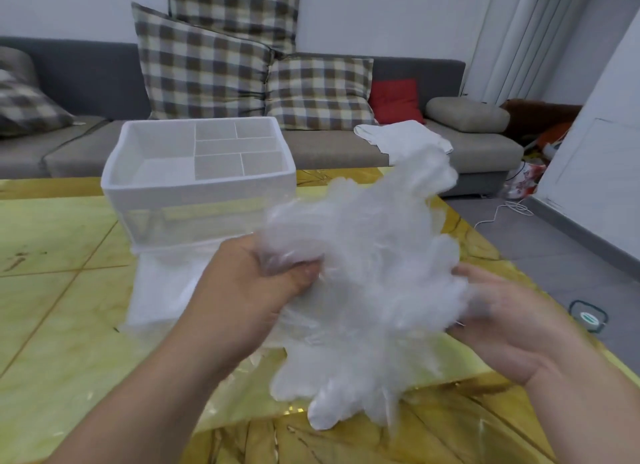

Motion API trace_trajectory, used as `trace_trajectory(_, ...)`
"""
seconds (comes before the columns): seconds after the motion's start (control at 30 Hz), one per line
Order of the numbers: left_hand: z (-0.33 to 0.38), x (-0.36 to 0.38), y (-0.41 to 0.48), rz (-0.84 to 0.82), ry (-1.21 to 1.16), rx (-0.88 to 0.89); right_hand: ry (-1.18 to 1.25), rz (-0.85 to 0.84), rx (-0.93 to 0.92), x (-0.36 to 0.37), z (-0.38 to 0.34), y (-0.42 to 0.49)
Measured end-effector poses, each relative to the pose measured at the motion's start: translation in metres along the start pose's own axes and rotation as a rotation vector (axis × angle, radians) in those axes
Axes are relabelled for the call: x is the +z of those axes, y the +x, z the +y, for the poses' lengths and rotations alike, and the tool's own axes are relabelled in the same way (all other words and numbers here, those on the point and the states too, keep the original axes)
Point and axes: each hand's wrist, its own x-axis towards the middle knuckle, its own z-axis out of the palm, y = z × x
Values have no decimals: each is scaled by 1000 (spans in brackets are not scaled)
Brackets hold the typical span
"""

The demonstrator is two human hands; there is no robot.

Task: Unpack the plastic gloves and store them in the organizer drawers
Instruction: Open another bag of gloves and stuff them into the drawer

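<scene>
The plastic gloves (367, 273) form one loose, crumpled bunch of thin, translucent white film, blurred at its upper and right edges. The bunch is held above the yellow table (52, 325). The left hand (256, 283) grips its left side, and the right hand (502, 325) touches its right edge with fingers that look mostly straight. Flat glove fingers hang from the bottom. Just behind, to the left, the white translucent organizer (197, 186) stands upright on the table. Its open top tray has one large compartment at left and five smaller ones at right. A low drawer (156, 290) at its base appears drawn out towards the person.
</scene>
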Motion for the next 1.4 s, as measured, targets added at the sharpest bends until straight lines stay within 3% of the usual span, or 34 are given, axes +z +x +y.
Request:
trace_trajectory(0.07,11,-6,0,-49,237,82,-151,230,-85,-2,-1,1)
trace_trajectory(0.17,22,-9,-1,-105,544,159,-350,424,-472,11,-14,-18)
trace_trajectory(0.23,23,-8,-3,-131,613,151,-463,204,-759,28,-27,-38)
trace_trajectory(0.3,23,-6,-3,-158,661,134,-781,-91,-860,58,-39,-52)
trace_trajectory(0.4,22,-4,-6,-216,704,117,-1264,-158,-628,96,-44,-44)
trace_trajectory(0.5,21,-6,-7,-281,691,94,-1567,-340,-651,96,-31,-47)
trace_trajectory(0.67,28,-10,-7,-300,580,64,-1408,-207,-636,76,-20,-49)
trace_trajectory(0.83,26,-15,-3,-274,299,-71,-1292,-348,-472,72,-32,-47)
trace_trajectory(1.0,11,-10,-3,-299,298,-172,-1081,-391,-309,75,-11,-34)
trace_trajectory(1.07,6,-11,-1,-240,252,-216,-1010,-330,-283,73,-2,-22)
trace_trajectory(1.27,-3,-21,10,190,-118,-385,-638,-222,-170,67,-2,-8)
trace_trajectory(1.33,-4,-22,10,208,-178,-401,-576,-197,-155,65,-2,-6)
trace_trajectory(1.4,-3,-22,8,71,-181,-395,-509,-180,-120,64,-3,-5)
